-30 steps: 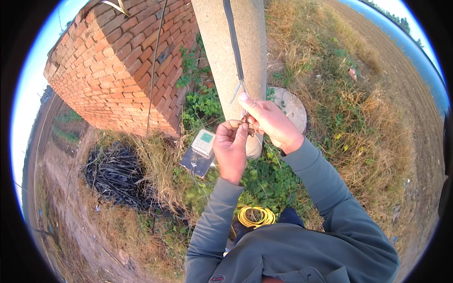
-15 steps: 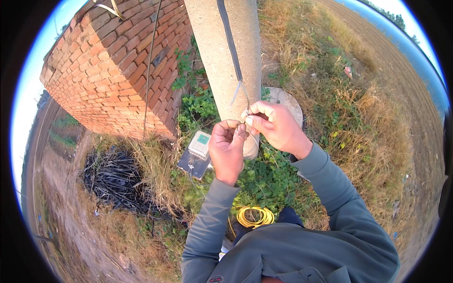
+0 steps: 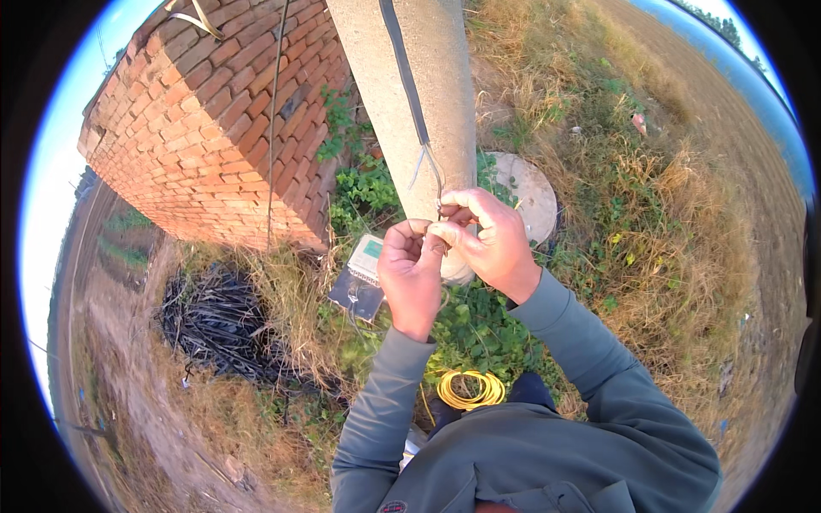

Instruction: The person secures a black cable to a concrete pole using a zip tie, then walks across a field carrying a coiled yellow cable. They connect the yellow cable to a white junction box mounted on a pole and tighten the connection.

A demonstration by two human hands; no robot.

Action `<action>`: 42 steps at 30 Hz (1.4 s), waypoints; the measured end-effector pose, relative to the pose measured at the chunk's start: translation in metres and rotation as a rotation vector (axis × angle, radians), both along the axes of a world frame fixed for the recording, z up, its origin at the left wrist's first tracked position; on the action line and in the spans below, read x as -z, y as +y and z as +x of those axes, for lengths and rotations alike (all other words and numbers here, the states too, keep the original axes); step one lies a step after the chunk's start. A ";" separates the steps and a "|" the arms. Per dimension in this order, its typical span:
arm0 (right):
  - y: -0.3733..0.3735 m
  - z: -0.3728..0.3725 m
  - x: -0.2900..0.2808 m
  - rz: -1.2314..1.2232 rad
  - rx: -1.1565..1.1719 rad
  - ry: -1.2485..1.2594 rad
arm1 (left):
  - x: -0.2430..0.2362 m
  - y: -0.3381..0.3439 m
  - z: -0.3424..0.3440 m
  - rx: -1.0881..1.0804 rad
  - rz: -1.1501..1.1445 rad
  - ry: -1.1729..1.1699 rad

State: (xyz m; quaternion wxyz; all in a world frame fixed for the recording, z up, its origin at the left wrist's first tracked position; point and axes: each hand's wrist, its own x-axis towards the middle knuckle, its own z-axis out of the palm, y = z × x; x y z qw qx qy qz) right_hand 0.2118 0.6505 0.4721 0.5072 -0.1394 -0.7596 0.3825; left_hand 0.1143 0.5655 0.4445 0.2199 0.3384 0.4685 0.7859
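A thick black cable [image 3: 405,73] hangs down along a concrete pole [image 3: 449,94]. Its stripped lower end splits into a bluish wire [image 3: 416,168], which dangles free, and a dark wire [image 3: 436,171] that runs down into my fingers. My right hand [image 3: 492,238] pinches the dark wire, thumb and forefinger closed near the splice. Close beside it, fingertips almost touching, my left hand [image 3: 410,272] pinches the same wire lower down. The wire's end is hidden between the fingers. Left of my left hand is a pale meter box [image 3: 366,256] with a green screen on a dark board.
A brick structure [image 3: 231,128] rises at the left, a thin dark cable down its side. Below it lies a heap of black strips [image 3: 214,321]. A coiled yellow cable [image 3: 470,390] lies by my feet. A round concrete slab [image 3: 526,197] sits behind the pole among dry grass.
My right hand has moved slightly down and left, closer to my left hand, its fingers now against the wire near the left fingertips. The view has shifted a little.
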 end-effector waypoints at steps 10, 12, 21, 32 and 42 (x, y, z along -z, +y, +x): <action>0.027 0.001 0.005 0.102 -0.112 -0.042 | -0.011 0.000 0.004 -0.019 -0.147 -0.038; 0.033 -0.009 0.015 -0.546 -0.590 0.127 | -0.011 0.000 0.000 0.077 -0.074 -0.099; 0.042 -0.016 0.031 -0.802 -0.735 0.164 | 0.007 0.006 -0.025 0.239 0.100 -0.384; 0.064 -0.031 0.018 -0.694 -0.601 -0.105 | -0.004 0.025 -0.045 0.243 -0.195 -0.493; 0.052 -0.053 0.021 -0.769 -0.705 0.086 | -0.018 0.011 -0.045 -0.224 -0.166 0.232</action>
